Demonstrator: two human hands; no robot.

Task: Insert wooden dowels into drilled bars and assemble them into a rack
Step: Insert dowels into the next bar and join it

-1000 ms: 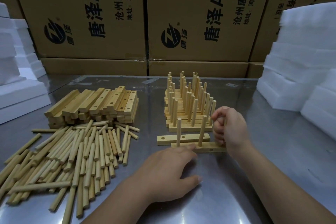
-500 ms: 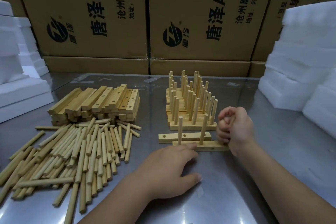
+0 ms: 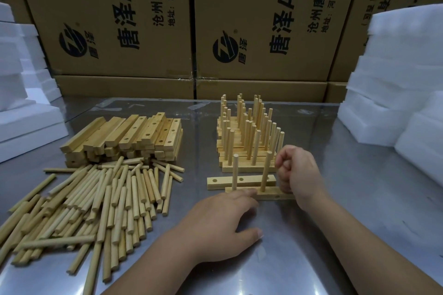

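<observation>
Steel table [image 3: 359, 199]: bar [image 3: 273, 195], just in front of the stack [image 3: 247, 141], is being pinned by the flat left hand [image 3: 223, 220]; right hand [image 3: 299, 170] is being balled, seemingly empty. Dowels [image 3: 265, 172] should be getting tapped straight down.

Bare forearms [image 3: 153, 268], short thumbnail [image 3: 259, 233]
</observation>
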